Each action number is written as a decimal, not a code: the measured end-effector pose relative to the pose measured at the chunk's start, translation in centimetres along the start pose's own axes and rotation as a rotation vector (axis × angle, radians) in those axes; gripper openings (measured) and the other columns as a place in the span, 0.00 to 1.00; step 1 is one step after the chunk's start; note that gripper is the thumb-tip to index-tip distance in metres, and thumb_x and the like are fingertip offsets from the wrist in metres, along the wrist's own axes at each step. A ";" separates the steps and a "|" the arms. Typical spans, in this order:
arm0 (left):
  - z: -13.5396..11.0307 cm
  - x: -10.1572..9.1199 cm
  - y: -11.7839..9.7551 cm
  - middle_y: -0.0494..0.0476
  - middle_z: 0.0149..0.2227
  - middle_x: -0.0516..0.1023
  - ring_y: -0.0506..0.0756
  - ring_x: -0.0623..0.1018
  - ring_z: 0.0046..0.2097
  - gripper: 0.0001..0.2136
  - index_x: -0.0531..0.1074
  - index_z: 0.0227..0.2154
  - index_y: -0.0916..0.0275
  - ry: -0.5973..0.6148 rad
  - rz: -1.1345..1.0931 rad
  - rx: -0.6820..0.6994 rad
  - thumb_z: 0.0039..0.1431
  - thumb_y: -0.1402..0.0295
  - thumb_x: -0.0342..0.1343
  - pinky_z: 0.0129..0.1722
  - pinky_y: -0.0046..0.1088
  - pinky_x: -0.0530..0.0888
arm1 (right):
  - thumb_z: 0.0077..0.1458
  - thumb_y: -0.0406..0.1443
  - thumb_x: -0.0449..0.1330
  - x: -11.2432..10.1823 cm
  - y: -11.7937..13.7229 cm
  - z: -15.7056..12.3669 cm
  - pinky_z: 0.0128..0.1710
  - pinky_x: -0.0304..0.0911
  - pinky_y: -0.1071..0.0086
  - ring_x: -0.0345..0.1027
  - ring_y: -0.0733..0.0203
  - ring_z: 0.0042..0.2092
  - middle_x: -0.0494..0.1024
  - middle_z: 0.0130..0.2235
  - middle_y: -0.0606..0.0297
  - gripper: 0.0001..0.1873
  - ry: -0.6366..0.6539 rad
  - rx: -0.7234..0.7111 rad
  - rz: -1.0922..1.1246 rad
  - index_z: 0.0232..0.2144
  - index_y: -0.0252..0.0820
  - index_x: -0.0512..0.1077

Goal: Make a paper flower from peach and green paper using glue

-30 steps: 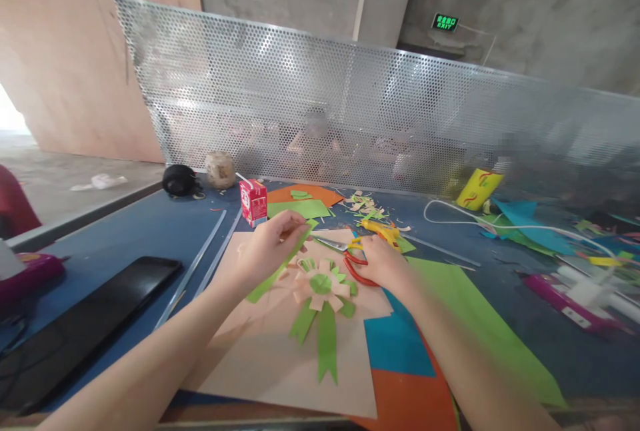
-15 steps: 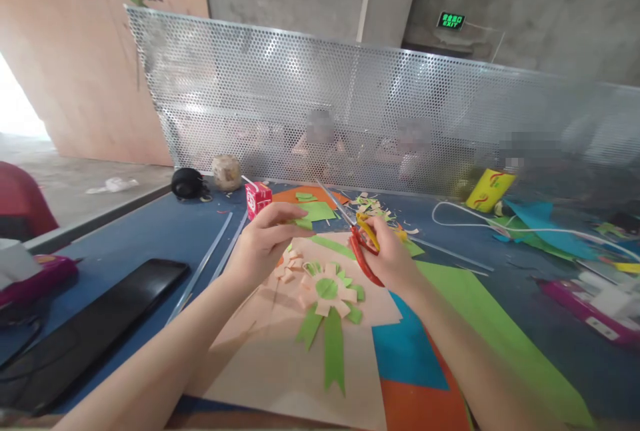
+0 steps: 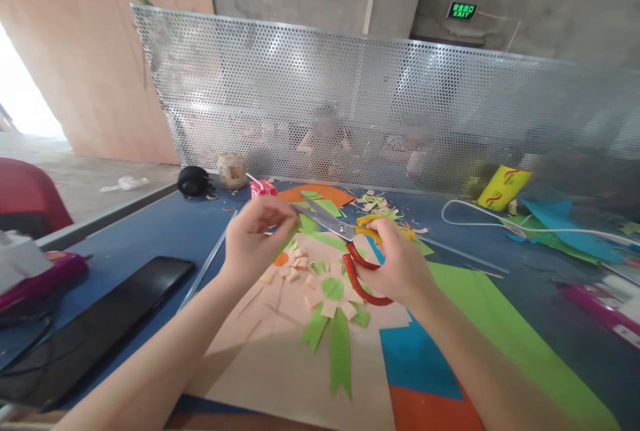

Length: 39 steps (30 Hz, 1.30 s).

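My left hand is raised over the table and pinches a strip of green paper between closed fingers. My right hand grips scissors with red and yellow handles; their metal blades point left toward the strip and reach it beside my left fingers. Below the hands a paper flower of beige petals and green ribbon tails lies on a beige sheet. A smaller beige flower with an orange centre lies just left of it.
Blue, orange and green sheets spread at the right. A black phone and a pink glue gun lie at the left. A red drink carton, paper scraps, a white cable and a perforated metal screen stand behind.
My right hand picked the scissors up from the table and swung the blades left to the green strip. My left hand lifted the strip, uncovering the small orange-centred flower.
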<state>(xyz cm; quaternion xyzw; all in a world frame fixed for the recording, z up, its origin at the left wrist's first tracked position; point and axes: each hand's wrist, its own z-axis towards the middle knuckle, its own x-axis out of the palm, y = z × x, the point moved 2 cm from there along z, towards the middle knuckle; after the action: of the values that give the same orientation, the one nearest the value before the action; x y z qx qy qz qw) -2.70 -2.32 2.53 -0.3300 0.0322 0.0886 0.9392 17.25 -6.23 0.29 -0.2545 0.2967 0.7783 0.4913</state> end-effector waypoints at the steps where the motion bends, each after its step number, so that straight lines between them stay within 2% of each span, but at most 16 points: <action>1: 0.1 0.1 0.0 0.47 0.25 0.74 0.49 0.75 0.28 0.10 0.62 0.27 0.58 -0.013 -0.076 -0.055 0.44 0.77 0.54 0.28 0.26 0.73 | 0.42 0.48 0.54 0.0 0.0 0.0 0.24 0.55 0.72 0.65 0.62 0.30 0.69 0.33 0.62 0.21 0.003 0.000 -0.004 0.34 0.41 0.59; 3: 0.2 0.3 -0.1 0.45 0.24 0.73 0.49 0.75 0.28 0.14 0.56 0.28 0.57 -0.021 -0.194 -0.130 0.42 0.78 0.54 0.27 0.26 0.73 | 0.42 0.49 0.54 -0.1 0.0 0.0 0.23 0.54 0.73 0.64 0.63 0.29 0.69 0.32 0.63 0.21 0.013 0.000 -0.015 0.34 0.41 0.59; 6: 0.5 0.4 -0.2 0.47 0.25 0.74 0.49 0.75 0.27 0.15 0.53 0.27 0.58 -0.029 -0.234 -0.192 0.41 0.79 0.54 0.26 0.25 0.72 | 0.41 0.48 0.55 -0.1 0.1 -0.1 0.23 0.53 0.73 0.63 0.64 0.29 0.69 0.32 0.64 0.20 0.023 -0.008 -0.034 0.34 0.41 0.60; 10: 0.6 0.4 0.0 0.47 0.26 0.74 0.48 0.74 0.24 0.15 0.54 0.29 0.59 -0.010 -0.256 -0.239 0.41 0.78 0.54 0.25 0.25 0.72 | 0.41 0.47 0.55 0.1 0.2 -0.1 0.22 0.52 0.74 0.63 0.64 0.28 0.69 0.32 0.64 0.20 0.033 -0.017 -0.030 0.33 0.41 0.60; 14: 0.5 0.5 0.2 0.46 0.25 0.72 0.48 0.74 0.23 0.15 0.55 0.32 0.59 0.077 -0.334 -0.286 0.42 0.76 0.53 0.27 0.28 0.74 | 0.41 0.47 0.55 0.2 0.1 -0.2 0.23 0.53 0.73 0.63 0.63 0.29 0.69 0.32 0.63 0.20 0.010 -0.031 -0.048 0.34 0.41 0.61; 28: 0.5 0.8 0.5 0.46 0.25 0.70 0.48 0.73 0.23 0.14 0.57 0.33 0.59 0.119 -0.402 -0.292 0.42 0.75 0.54 0.25 0.28 0.74 | 0.42 0.47 0.55 0.0 0.2 -0.1 0.25 0.54 0.74 0.63 0.65 0.28 0.68 0.30 0.66 0.18 0.075 -0.010 -0.021 0.32 0.42 0.62; 39: 0.4 0.8 0.8 0.47 0.26 0.70 0.48 0.73 0.23 0.14 0.57 0.34 0.59 0.157 -0.374 -0.295 0.44 0.74 0.54 0.26 0.29 0.75 | 0.42 0.48 0.54 0.1 0.2 -0.1 0.26 0.54 0.74 0.63 0.64 0.29 0.69 0.29 0.65 0.18 0.030 -0.042 -0.041 0.31 0.42 0.63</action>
<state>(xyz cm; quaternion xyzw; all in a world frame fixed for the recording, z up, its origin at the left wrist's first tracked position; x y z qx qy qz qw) -2.08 -1.34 2.21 -0.4696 0.0303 -0.1087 0.8756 17.07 -6.32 0.22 -0.2823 0.2822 0.7704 0.4972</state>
